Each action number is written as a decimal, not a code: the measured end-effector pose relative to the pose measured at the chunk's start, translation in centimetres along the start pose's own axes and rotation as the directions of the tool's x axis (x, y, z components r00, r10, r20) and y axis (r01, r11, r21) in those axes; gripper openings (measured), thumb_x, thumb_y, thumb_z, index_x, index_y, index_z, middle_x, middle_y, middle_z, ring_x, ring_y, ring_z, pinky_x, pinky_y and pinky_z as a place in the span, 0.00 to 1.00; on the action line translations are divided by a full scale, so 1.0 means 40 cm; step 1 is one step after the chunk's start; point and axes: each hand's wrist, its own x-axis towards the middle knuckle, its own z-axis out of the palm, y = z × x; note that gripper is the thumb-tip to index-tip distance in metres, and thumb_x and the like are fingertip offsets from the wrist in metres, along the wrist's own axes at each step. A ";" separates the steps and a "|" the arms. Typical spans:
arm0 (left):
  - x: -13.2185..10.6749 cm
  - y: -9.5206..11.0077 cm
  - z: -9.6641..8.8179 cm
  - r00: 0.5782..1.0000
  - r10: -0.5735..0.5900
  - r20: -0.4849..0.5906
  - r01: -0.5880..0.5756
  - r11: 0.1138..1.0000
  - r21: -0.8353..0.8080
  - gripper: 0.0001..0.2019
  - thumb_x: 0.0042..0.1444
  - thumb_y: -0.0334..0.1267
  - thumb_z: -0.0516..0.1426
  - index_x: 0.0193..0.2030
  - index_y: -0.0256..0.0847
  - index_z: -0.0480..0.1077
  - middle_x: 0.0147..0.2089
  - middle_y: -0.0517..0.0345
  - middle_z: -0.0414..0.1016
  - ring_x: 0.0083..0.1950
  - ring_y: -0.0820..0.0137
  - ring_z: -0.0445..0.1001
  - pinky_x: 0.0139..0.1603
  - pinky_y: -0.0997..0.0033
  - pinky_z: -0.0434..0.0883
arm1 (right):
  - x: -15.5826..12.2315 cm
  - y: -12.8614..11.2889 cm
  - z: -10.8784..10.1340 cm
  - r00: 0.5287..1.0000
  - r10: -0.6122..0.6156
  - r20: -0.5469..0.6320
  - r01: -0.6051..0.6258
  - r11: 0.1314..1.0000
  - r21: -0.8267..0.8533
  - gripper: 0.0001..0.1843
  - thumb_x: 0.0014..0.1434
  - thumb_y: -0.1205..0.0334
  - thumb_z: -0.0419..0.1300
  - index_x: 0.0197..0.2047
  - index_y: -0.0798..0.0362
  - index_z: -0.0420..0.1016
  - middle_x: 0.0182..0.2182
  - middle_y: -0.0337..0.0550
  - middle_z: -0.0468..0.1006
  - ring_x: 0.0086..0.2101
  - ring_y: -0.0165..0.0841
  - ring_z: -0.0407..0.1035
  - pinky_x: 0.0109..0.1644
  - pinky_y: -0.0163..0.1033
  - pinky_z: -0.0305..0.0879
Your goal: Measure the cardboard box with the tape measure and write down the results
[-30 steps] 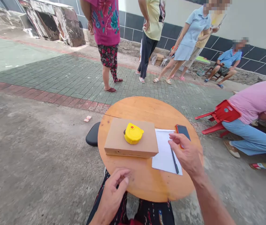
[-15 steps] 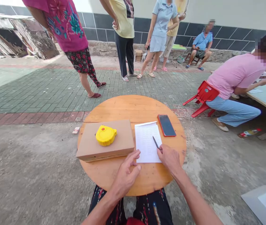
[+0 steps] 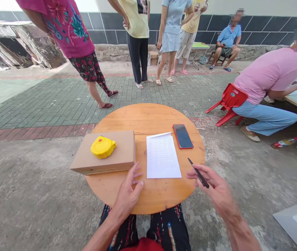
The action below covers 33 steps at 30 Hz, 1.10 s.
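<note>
My left hand (image 3: pixel 128 191) is open, its fingers spread at the front right corner of a brown cardboard box (image 3: pixel 124 143); whether they touch it I cannot tell. A yellow tape-measure-shaped case with a red button (image 3: pixel 102 147) lies on top of the box. In my right hand (image 3: pixel 216 186) a black pen (image 3: pixel 198 173) is held between the fingers, tip pointing up and left, over the table's right edge. Between the hands lies a white sheet of paper (image 3: pixel 162 157) with faint rows of marks, its top edge folded. A red-edged smartphone (image 3: pixel 183 136) rests right of the paper.
The round wooden table (image 3: pixel 148 118) stands before my knees, and the box juts past its left edge. At right a person in pink sits on a red plastic chair (image 3: pixel 233 96) by another table. Several people stand beyond. A bottle (image 3: pixel 286 142) lies on the ground.
The box with the yellow case has shifted left, away from the paper, along with my left hand. My right hand has lifted the pen off the paper and moved right.
</note>
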 end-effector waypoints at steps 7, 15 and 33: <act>-0.046 -0.006 0.009 0.980 0.134 -0.146 -0.095 0.963 0.250 0.16 0.60 0.38 0.54 0.53 0.41 0.71 0.53 0.47 0.74 0.52 0.60 0.73 0.54 0.58 0.70 | -0.032 0.008 0.047 0.933 -0.157 -0.323 0.140 0.987 -0.078 0.10 0.64 0.56 0.59 0.47 0.48 0.76 0.28 0.39 0.78 0.29 0.33 0.73 0.37 0.38 0.71; -0.090 -0.025 0.181 0.872 0.393 0.294 -0.489 0.744 0.455 0.17 0.60 0.25 0.48 0.50 0.39 0.72 0.54 0.45 0.73 0.55 0.60 0.70 0.55 0.56 0.72 | -0.020 0.068 0.097 0.959 -0.051 -0.279 0.052 0.999 -0.005 0.08 0.63 0.57 0.61 0.42 0.49 0.78 0.22 0.35 0.77 0.25 0.30 0.72 0.33 0.36 0.69; -0.037 -0.064 0.239 0.865 0.371 0.337 -0.492 0.505 0.709 0.23 0.60 0.27 0.51 0.63 0.30 0.62 0.66 0.44 0.65 0.59 0.56 0.64 0.58 0.50 0.69 | 0.071 0.128 0.147 0.977 -0.211 -0.034 0.194 0.940 -0.281 0.06 0.64 0.64 0.57 0.40 0.50 0.76 0.27 0.38 0.81 0.27 0.31 0.76 0.37 0.36 0.73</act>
